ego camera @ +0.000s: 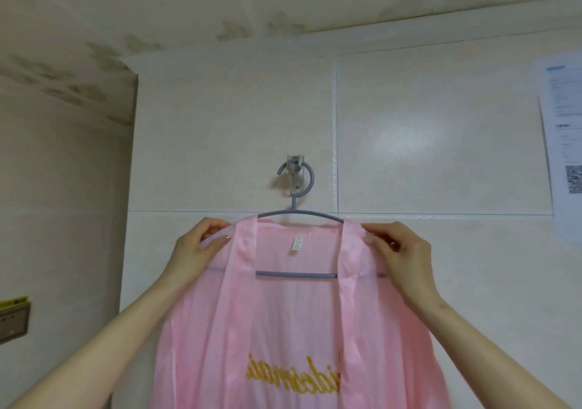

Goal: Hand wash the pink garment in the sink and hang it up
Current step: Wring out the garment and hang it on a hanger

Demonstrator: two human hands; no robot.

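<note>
The pink garment point(283, 314), thin and see-through with gold lettering showing in reverse, hangs on a grey hanger point(297, 274). The hanger's hook sits on a metal wall hook point(296, 172) fixed to the tiled wall. My left hand point(198, 244) pinches the garment's left shoulder at the hanger's end. My right hand point(400, 248) pinches the right shoulder in the same way. A small white label point(297, 244) hangs inside the neck. The sink is out of view.
Cream wall tiles point(441, 144) fill the view, with a stained ceiling above. A printed paper notice point(563, 144) with a QR code is stuck at the right. A brown switch plate point(12, 320) sits on the left wall.
</note>
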